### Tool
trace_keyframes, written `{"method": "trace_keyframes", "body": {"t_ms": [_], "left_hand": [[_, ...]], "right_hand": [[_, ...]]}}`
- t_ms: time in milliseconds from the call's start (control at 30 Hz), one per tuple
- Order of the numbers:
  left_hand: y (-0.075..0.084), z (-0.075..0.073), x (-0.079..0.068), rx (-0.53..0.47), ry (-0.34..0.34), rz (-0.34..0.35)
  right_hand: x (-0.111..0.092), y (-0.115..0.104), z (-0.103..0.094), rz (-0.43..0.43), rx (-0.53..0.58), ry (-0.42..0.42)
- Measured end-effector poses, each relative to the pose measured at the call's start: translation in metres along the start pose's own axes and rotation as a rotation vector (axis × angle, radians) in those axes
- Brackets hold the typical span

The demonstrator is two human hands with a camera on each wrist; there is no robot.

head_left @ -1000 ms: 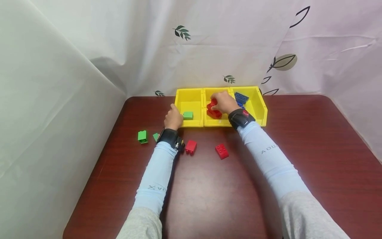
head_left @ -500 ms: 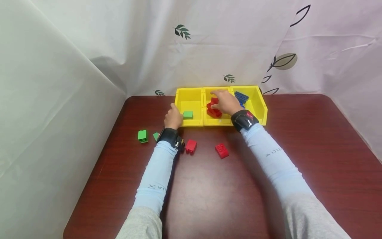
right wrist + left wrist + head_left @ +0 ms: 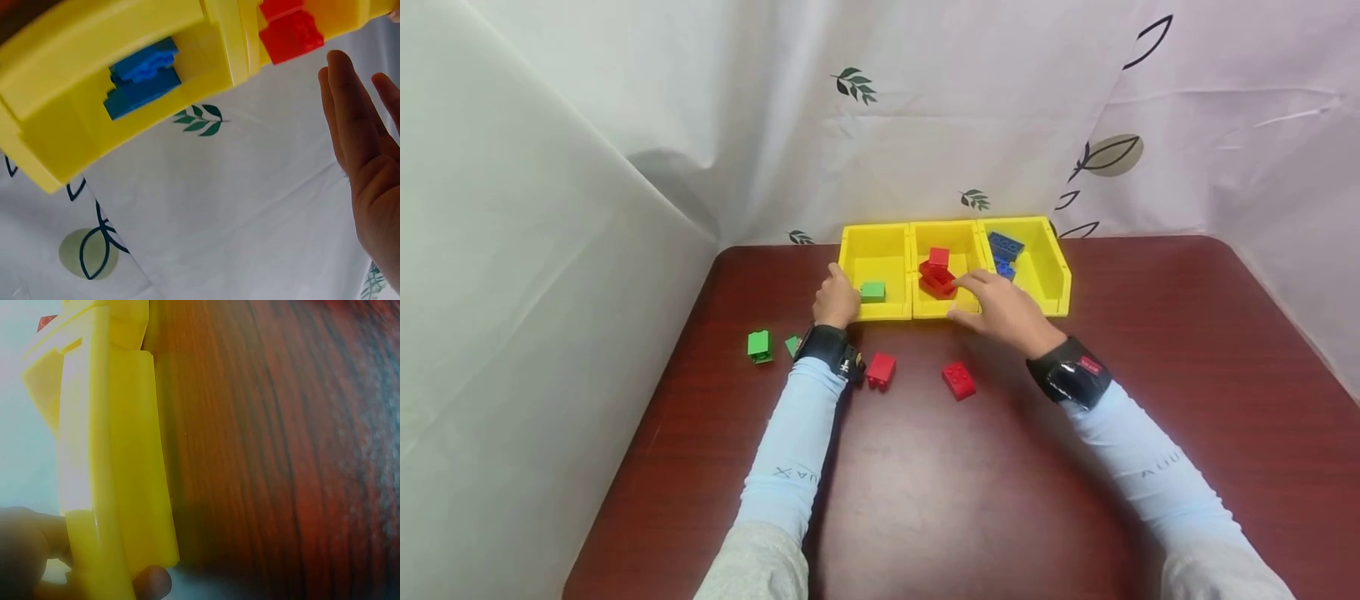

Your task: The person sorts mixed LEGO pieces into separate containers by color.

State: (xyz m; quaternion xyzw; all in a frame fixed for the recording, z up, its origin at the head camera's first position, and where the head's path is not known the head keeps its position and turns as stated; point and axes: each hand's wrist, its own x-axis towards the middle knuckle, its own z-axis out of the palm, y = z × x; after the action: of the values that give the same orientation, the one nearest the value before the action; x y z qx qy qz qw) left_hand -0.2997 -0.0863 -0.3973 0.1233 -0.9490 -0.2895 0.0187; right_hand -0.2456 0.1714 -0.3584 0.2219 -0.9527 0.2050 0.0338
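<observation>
My left hand (image 3: 837, 298) grips the left end of a row of yellow bins (image 3: 880, 312); in the left wrist view, thumb and fingers lie on both sides of the yellow wall (image 3: 94, 462). Inside the left bin is a green block (image 3: 872, 292). My right hand (image 3: 1009, 312), holding nothing, hovers at the middle bin's front edge with fingers extended. Several red blocks (image 3: 937, 260) are piled in that bin. Blue blocks (image 3: 1005, 247) lie in the right bin, seen also as blue blocks (image 3: 142, 78) in the right wrist view.
On the table in front of the bins lie a red block (image 3: 881, 371) and another red block (image 3: 958, 380). To the left stands a green block (image 3: 759, 346), with a second green piece (image 3: 792, 345) partly hidden by the left wrist. A white curtain (image 3: 775, 125) hangs behind.
My right hand has let go of a red block on the pile in the middle bin, then drawn back toward the front right. The left hand has stayed in place.
</observation>
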Motion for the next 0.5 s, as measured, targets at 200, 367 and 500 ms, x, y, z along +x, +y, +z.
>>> {"method": "trace_keyframes", "body": {"t_ms": [200, 367, 500], "left_hand": [[-0.001, 0.000, 0.000, -0.010, -0.006, -0.010], [-0.001, -0.001, -0.001, -0.016, -0.007, -0.006], [0.001, -0.001, -0.002, -0.022, -0.008, -0.002]], "right_hand": [[-0.029, 0.002, 0.018, -0.023, -0.003, -0.023], [-0.052, -0.002, 0.038, -0.024, -0.003, -0.061], [-0.065, -0.005, 0.051, -0.049, 0.013, -0.079]]}}
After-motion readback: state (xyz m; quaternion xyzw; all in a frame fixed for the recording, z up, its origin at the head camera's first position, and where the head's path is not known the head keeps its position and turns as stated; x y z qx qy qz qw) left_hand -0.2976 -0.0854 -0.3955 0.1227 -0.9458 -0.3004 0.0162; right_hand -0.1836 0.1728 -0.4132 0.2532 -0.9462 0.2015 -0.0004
